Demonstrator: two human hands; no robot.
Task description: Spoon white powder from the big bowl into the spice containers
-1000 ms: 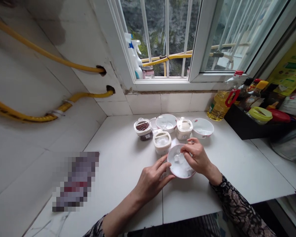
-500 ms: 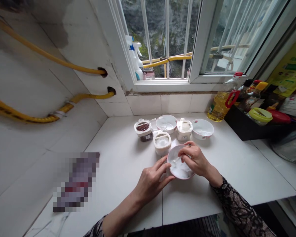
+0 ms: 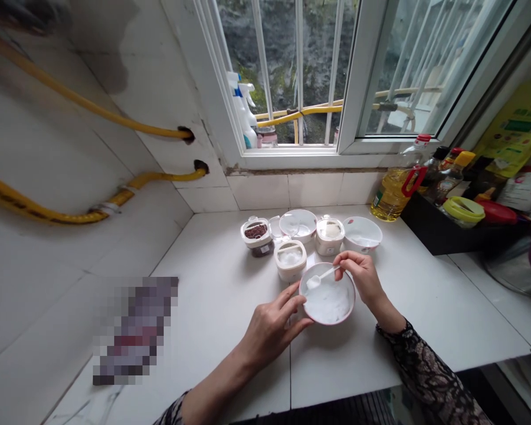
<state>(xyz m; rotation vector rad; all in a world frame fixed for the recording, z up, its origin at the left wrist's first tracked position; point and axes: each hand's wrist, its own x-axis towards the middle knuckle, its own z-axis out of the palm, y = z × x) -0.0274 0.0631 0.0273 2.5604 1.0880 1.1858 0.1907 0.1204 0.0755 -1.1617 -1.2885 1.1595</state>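
Observation:
A white bowl with a pink rim holds white, grainy-looking contents. My left hand grips its left edge, fingers and thumb round the rim. My right hand is closed on the handle of a small white spoon, whose scoop is over the bowl's upper left part. Just behind the bowl stands an open container of white contents. Farther back are a container with dark reddish grains, a white bowl, a lidded container and another white bowl.
An oil bottle stands at the back right beside a black box of bottles and jars. A pixelated dark object lies at the left. Yellow pipes run along the left wall, and a barred window is behind the counter.
My right hand has moved right and back from the bowl's middle, bringing the spoon into sight. My left hand stays on the rim. The whole view has shifted slightly.

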